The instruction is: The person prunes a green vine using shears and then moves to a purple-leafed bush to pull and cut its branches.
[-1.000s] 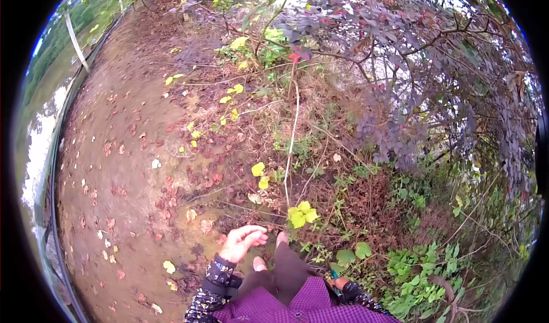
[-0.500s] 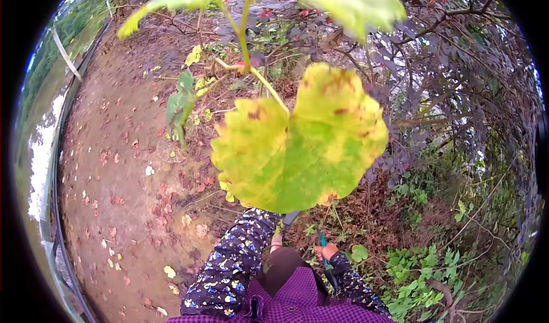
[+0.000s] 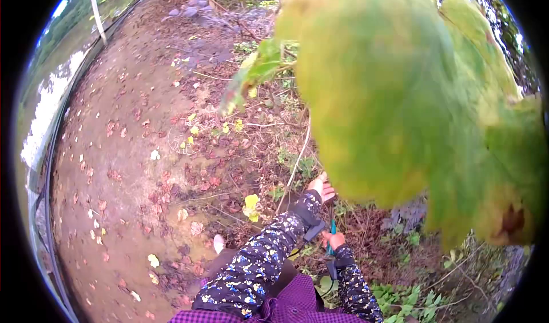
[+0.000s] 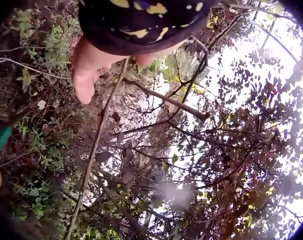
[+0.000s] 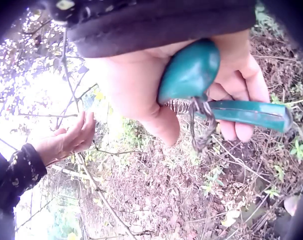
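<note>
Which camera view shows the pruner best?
The right wrist view: there the pruner is large, its spring visible. The head view shows it small, in the right hand; the left wrist view, only partly, at the edge.

Outdoors: bare soil (image 3: 137, 166), fallen leaves (image 3: 196, 228), leafy shrubs (image 4: 234, 155)

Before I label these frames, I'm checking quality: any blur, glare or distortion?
Head view: yellow-green leaf blurred up close, fisheye bending toward black corners. Left wrist view: glare behind dark foliage, plus a hazy spot. Right wrist view: background washed out around the left hand, pruning shears fairly sharp.
</note>
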Action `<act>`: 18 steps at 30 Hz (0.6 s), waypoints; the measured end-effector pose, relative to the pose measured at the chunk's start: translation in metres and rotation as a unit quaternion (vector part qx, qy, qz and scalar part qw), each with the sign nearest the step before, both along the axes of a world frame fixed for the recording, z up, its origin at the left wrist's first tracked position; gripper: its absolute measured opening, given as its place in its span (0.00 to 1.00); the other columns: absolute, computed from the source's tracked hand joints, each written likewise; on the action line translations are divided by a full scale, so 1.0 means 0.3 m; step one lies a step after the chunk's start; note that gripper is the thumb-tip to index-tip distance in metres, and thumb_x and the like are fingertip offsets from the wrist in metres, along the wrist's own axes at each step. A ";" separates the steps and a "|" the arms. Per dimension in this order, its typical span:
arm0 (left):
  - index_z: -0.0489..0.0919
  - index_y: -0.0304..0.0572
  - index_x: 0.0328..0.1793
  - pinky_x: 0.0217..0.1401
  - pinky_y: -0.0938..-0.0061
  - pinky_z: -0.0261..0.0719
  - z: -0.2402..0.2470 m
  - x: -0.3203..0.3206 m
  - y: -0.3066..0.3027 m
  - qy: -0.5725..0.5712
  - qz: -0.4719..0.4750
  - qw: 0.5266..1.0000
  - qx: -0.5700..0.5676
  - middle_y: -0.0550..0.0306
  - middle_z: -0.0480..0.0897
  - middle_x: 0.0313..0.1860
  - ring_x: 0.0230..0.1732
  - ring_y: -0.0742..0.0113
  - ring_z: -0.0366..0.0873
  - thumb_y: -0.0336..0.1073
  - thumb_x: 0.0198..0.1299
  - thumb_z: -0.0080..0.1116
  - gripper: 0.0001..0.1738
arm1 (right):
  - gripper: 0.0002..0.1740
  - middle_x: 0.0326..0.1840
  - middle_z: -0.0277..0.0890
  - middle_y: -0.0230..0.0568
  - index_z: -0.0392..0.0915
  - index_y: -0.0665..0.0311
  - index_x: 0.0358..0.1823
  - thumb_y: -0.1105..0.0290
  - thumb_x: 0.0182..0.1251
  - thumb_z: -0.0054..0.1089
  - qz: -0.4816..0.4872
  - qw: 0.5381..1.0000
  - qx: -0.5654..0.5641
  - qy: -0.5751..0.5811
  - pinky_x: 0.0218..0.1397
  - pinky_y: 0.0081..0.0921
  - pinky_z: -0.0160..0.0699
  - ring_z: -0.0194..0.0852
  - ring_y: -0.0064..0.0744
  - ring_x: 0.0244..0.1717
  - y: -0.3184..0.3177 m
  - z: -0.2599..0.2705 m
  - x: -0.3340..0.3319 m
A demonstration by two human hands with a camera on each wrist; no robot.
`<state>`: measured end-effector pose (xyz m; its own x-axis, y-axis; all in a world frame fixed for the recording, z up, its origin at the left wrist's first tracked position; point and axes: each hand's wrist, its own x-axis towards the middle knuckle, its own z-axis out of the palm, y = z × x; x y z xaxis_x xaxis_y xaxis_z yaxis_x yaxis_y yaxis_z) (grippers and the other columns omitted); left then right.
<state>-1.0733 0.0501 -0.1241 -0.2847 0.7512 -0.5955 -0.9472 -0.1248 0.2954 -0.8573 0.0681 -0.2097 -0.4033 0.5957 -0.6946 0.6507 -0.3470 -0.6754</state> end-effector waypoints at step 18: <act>0.72 0.45 0.35 0.16 0.75 0.62 -0.037 -0.073 -0.276 0.039 -0.089 0.995 -0.003 0.66 0.68 0.16 0.14 0.72 0.65 0.45 0.53 0.61 0.14 | 0.12 0.18 0.73 0.38 0.74 0.69 0.28 0.67 0.55 0.63 0.113 0.990 0.086 -0.002 0.23 0.25 0.70 0.71 0.28 0.18 0.212 0.269 -0.018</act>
